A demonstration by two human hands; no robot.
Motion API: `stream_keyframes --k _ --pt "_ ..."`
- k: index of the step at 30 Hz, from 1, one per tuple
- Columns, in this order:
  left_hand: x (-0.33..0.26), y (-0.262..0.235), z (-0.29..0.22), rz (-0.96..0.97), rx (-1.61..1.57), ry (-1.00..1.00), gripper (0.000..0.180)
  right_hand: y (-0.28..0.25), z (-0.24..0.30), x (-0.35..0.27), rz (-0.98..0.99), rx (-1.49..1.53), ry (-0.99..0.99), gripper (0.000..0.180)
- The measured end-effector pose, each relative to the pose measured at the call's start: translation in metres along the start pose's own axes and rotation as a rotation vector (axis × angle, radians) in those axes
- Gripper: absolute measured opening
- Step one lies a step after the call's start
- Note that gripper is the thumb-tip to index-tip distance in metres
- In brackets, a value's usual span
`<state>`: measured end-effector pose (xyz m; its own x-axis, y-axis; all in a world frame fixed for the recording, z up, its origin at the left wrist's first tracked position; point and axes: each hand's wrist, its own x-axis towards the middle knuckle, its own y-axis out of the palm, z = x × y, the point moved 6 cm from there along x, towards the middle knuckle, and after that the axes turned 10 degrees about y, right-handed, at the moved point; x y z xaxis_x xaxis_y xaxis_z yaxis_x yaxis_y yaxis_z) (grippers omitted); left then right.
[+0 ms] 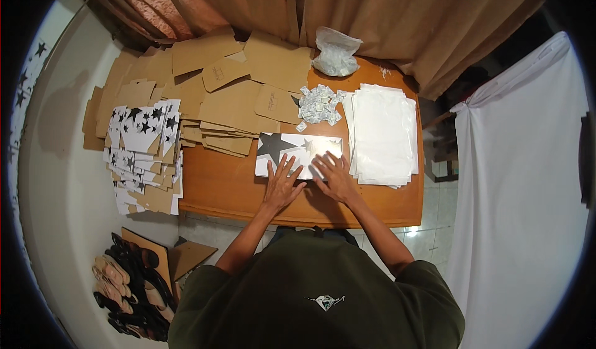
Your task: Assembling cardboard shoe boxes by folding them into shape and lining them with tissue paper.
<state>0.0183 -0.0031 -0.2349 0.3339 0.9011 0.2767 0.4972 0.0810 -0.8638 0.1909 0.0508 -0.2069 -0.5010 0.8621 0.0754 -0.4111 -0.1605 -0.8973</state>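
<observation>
— Where's the box?
— The white star-printed box [299,155] lies flat near the tabletop's [223,184] front edge.
— Your hands?
— My left hand [282,184] and right hand [335,176] press it, fingers spread, gripping nothing.

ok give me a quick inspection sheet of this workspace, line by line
Surface: wooden table, bare at its near left, the rest covered.
Job's things: flat white box with a black star, lying flat at the table's near middle.
Clutter: brown cardboard blanks piled at the back; star-printed blanks stacked at the left edge; white sheets stacked at the right; small white packets heaped behind the box; clear bag at the back.
Grippers: left hand and right hand both flat, fingers spread, on the box's near edge.
Cables: nothing seen.
Surroundings: tan curtain behind, white cloth at the right, sandals on the floor at the left.
</observation>
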Motion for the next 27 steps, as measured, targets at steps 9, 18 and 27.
stream_keyframes --k 9,18,27 --pt "-0.018 0.048 -0.076 -0.325 -0.549 -0.856 0.024 0.015 -0.136 0.061 0.152 0.752 0.213 0.062" --pt "-0.022 0.112 -0.133 -0.640 -0.406 -0.865 0.091 0.015 -0.136 0.039 0.403 0.754 0.090 0.088" --pt "-0.059 0.041 -0.182 -0.968 -0.126 -0.890 0.093 -0.009 -0.058 -0.012 0.527 0.979 -0.220 0.096"
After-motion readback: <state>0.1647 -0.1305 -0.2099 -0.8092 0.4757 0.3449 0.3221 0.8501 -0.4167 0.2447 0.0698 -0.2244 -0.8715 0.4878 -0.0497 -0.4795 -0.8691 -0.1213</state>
